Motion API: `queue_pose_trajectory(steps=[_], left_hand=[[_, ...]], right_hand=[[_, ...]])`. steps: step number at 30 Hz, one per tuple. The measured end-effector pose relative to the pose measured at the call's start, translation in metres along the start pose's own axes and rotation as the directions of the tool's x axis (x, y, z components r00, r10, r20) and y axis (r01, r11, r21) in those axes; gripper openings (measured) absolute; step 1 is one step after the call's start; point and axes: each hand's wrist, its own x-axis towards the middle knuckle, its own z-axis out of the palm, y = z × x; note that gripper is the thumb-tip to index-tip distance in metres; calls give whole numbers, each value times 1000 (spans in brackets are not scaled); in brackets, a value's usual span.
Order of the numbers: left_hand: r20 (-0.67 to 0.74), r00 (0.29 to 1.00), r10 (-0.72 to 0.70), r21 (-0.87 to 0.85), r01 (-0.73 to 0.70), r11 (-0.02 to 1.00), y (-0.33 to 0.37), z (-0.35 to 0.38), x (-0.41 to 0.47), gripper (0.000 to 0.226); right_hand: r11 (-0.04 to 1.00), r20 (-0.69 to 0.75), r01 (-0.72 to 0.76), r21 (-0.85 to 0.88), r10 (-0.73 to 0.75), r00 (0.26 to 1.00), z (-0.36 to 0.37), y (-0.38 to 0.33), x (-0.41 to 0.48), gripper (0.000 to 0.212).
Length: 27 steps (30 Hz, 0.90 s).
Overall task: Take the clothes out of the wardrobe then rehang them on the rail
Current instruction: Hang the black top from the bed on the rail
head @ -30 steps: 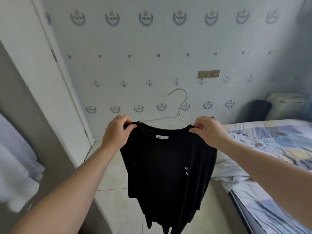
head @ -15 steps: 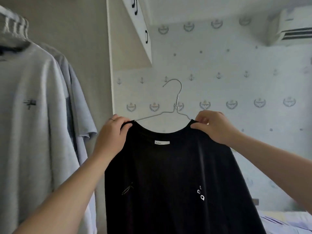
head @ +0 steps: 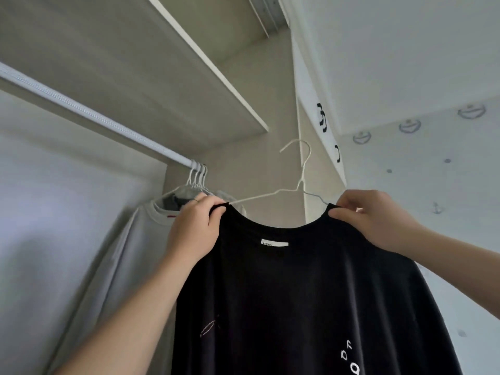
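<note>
**Inspector:** Location of the garment?

**Assistant:** The black short-sleeved T-shirt [head: 297, 293] fills the centre and lower right of the frame. It is carried on a thin white wire hanger [head: 300, 182] and held up in front of the open wardrobe, off the white ribbed metal rail [head: 94, 115].

**Inspector:** Hands?

**Assistant:** Both have hold of it. The left hand [head: 193, 228] has its fingers curled over the shirt's shoulder beside the collar. The right hand [head: 376, 217] pinches the opposite shoulder between thumb and fingers. Whether either also grips the wire under the cloth, I cannot tell.

**Inspector:** Concealed or cut off?

**Assistant:** The hanger's arms vanish inside the shirt. The hem and the white print run out at the bottom edge. Both forearms are cut by the frame. The pale grey T-shirt [head: 140, 239] on the rail is partly behind the left hand, and something dark inside its collar cannot be identified. The bunched white hanger hooks [head: 197, 173] overlap, so the count is uncertain. The rail leaves the frame at upper left.

**Inspector:** Clearances?

**Assistant:** The held hanger's hook stands at centre frame, right of the bunched hooks and apart from them, just beside the edge of the white cupboard door with black handles [head: 322, 120]. The rail runs bare from the hooks to the left edge, close beneath a beige shelf board [head: 162, 63].
</note>
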Motion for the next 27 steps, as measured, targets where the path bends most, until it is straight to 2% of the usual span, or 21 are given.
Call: queue_pose_trajectory(steps=[14, 22, 27], left_hand=[[-53, 985, -161, 340, 170, 925, -189, -39, 87, 17], [-146, 978, -150, 390, 197, 900, -249, -59, 135, 17], [-162, 975, -152, 442, 210, 872, -272, -63, 152, 19]], right_hand=[[968, -15, 166, 188, -166, 986, 161, -85, 147, 23], [942, -84, 179, 285, -162, 983, 208, -135, 217, 25], [943, -53, 133, 304, -123, 991, 233, -156, 246, 26]])
